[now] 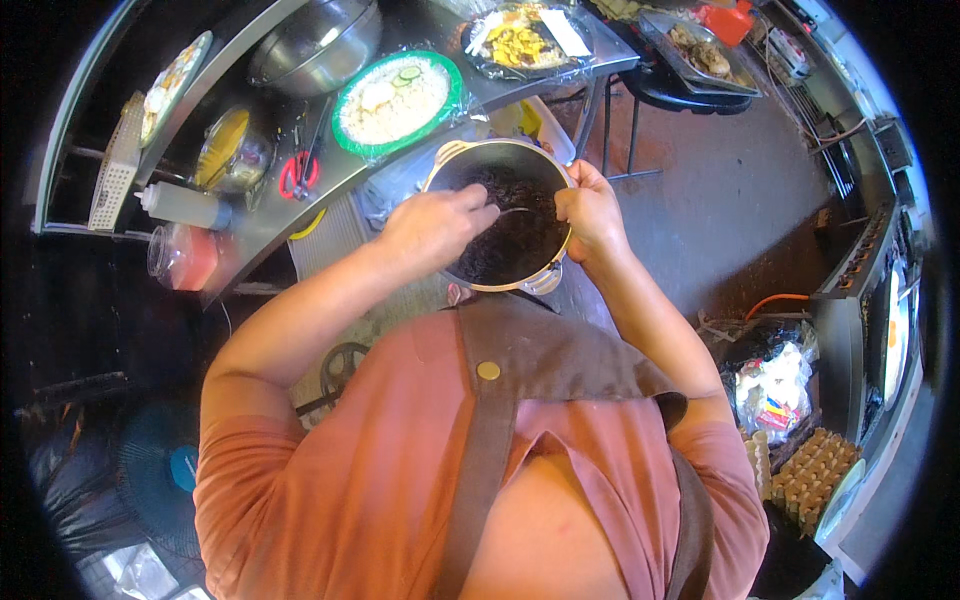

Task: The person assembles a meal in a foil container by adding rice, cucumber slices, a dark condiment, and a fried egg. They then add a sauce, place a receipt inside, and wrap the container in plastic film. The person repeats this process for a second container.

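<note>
A deep metal pot (548,275) with light-coloured rim and handles is held in front of my chest. Dark, crumbly-looking food (505,245) covers its inside. My left hand (440,222) is closed over the pot's opening, holding what looks like a metal spoon (516,210); only a thin shiny part of it shows beside the fingers. On the pot's far right edge, my right hand (592,212) is closed around the rim by the handle, thumb toward the inside.
Ahead, a steel counter (345,195) carries a green-rimmed plate of rice (395,100), a steel bowl (318,48), red-handled scissors (298,175) and a plate of yellow food (522,42). Bottles stand at its left end. Egg trays (815,470) and a plastic bag (775,388) lie at right.
</note>
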### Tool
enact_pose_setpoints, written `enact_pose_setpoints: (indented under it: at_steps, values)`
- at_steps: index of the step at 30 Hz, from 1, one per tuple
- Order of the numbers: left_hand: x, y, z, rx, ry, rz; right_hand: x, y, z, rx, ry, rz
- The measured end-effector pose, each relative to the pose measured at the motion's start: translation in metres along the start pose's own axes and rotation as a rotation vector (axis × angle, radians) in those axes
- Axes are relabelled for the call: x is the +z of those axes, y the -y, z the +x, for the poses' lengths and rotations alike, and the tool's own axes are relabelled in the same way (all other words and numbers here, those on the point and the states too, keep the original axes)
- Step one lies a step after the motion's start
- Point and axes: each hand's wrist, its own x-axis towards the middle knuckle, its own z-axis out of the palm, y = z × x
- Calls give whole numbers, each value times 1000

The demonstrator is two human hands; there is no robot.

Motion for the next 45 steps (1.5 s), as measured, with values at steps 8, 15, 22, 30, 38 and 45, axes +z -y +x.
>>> enact_pose_setpoints:
  at_steps: [8,15,22,30,38,45]
  values:
    - [-4,-7,-41,-97,288,-298,6,-13,-11,91,-81,-107]
    - [23,41,-47,-291,338,-740,18,-37,22,175,-133,-151]
    - [13,119,-43,-425,459,-820,47,-52,63,162,-203,-127]
    - [6,204,-21,-674,448,-1148,83,-64,86,190,-306,-72]
    - [67,270,0,-354,-341,-343,93,-66,81,158,-387,-61]
    - [53,251,0,-360,-332,56,92,-53,74,121,-418,-39]
